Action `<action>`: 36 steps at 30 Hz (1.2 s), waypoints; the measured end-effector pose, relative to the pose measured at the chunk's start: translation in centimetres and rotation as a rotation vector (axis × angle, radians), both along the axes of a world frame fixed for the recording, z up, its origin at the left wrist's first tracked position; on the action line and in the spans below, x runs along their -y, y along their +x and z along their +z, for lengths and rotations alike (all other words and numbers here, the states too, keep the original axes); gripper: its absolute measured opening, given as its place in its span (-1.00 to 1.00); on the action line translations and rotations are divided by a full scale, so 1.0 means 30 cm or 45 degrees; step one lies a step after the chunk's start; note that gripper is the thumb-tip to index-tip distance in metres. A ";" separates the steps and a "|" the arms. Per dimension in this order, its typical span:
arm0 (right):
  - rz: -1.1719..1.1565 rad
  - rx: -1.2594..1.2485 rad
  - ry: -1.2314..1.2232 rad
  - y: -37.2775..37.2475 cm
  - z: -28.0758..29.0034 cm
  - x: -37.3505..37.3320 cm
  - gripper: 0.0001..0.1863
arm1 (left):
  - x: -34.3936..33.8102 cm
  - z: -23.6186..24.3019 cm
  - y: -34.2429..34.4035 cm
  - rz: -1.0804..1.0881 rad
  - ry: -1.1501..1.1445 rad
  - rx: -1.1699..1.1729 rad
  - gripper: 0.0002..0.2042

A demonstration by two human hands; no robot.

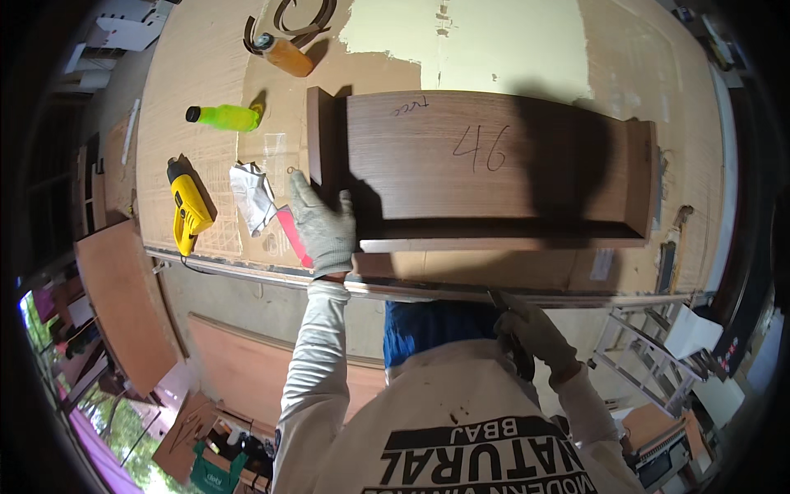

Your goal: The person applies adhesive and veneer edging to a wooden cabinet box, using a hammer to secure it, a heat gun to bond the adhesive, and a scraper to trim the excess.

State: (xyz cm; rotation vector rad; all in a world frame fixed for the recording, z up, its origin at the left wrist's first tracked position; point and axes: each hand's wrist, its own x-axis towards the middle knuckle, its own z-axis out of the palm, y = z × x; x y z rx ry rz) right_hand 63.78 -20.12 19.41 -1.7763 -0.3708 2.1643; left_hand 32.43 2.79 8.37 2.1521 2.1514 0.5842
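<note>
A brown wood-grain panel box with raised sides lies on the worktable, handwritten marks on its inner face. At its left end is my left hand in a grey glove, fingers stretched out and thumb against the corner. Just beside that hand lie a pink-red strip and a crumpled white cloth or paper. My right hand, also gloved, is low by my waist at the table's front edge. Its fingers are curled around a dark, thin-tipped object, mostly hidden.
A yellow heat gun with a cord lies at the left. Behind it are a yellow-green bottle and an orange bottle, near brown curled strips. A dark-handled tool sits at the right edge; a metal ladder stands below.
</note>
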 end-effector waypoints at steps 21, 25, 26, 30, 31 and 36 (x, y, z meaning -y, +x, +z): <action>0.300 -0.196 -0.333 -0.040 -0.064 -0.651 -0.48 | -0.018 -0.020 0.044 0.109 -0.240 0.089 -0.34; 0.269 -0.191 -0.403 -0.095 -0.048 -0.675 -0.47 | -0.018 -0.028 0.041 0.158 -0.308 0.114 -0.34; 0.263 -0.177 -0.417 -0.101 -0.049 -0.679 -0.46 | -0.017 -0.022 0.045 0.172 -0.337 0.118 -0.35; 0.279 -0.145 -0.388 -0.092 -0.050 -0.667 -0.44 | -0.022 -0.007 0.039 0.154 -0.339 0.153 -0.34; 0.281 -0.140 -0.386 -0.092 -0.045 -0.664 -0.44 | -0.014 -0.008 0.037 0.169 -0.366 0.173 -0.33; 0.234 -0.166 -0.345 -0.112 -0.037 -0.656 -0.45 | -0.028 0.001 0.042 0.136 -0.339 0.166 -0.38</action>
